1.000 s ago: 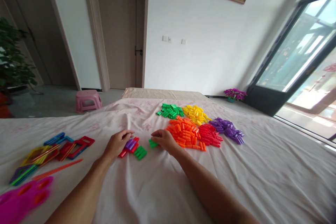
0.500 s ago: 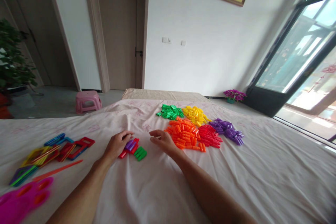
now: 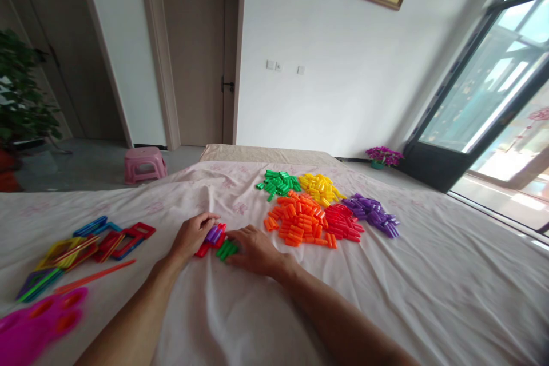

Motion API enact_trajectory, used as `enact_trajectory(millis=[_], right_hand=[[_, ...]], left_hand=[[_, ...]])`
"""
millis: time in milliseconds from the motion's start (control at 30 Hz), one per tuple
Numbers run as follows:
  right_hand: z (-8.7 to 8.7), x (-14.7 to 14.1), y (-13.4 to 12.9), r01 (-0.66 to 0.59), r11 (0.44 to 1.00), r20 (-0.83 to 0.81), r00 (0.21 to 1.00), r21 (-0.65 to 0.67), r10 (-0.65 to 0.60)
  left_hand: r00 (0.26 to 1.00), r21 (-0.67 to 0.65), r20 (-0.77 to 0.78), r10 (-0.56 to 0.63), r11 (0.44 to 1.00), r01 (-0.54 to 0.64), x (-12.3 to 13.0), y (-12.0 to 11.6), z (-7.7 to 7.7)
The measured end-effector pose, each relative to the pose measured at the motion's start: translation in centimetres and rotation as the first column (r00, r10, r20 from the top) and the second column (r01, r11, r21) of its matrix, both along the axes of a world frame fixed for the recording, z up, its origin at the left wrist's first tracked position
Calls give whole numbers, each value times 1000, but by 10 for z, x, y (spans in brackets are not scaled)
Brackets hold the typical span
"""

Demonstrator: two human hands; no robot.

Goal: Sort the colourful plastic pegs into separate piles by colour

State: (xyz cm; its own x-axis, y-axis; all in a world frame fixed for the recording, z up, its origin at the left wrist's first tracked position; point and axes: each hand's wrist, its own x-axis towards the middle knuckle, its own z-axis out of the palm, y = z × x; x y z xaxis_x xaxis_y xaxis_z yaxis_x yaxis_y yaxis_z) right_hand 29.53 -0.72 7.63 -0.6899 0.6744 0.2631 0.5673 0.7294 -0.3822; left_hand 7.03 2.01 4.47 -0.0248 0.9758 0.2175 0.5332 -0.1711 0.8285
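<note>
My left hand [image 3: 195,235] rests beside a small group of red pieces [image 3: 203,249] with purple pieces [image 3: 213,234] on top; its fingers are closed at the group's upper left edge. My right hand [image 3: 251,249] reaches over from the right, its thumb and fingers around the right side of the green pieces [image 3: 226,250] lying next to the red ones. Right of my hands lie sorted heaps of orange [image 3: 302,220], red [image 3: 343,223], purple [image 3: 372,214], yellow [image 3: 319,187] and green pieces [image 3: 279,183].
Flat coloured frames [image 3: 107,245] and an orange stick [image 3: 96,276] lie at the left on the cloth [image 3: 386,297]. A pink item [image 3: 34,326] is at the lower left. A pink stool [image 3: 146,164] stands beyond the table.
My right hand has moved left and down from beside the orange heap to the green pieces. My left hand has barely moved.
</note>
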Motion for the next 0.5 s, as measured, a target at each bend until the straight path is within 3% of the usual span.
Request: enact_trajectory(millis=[167,300,500], right_hand=[[-2,-7,-7,73,996,59,995,45,-75],[1,-8,-13,43,997,36,998,65,-45],[5,-6,-10,-8,999,-72,997,-37,5]], left_hand=[[1000,-18,4,8,1000,-8,1,-1,0],[1000,-20,16,9,1000,-9,1,-1,1],[1000,-29,18,21,999,-21,2,-2,4]])
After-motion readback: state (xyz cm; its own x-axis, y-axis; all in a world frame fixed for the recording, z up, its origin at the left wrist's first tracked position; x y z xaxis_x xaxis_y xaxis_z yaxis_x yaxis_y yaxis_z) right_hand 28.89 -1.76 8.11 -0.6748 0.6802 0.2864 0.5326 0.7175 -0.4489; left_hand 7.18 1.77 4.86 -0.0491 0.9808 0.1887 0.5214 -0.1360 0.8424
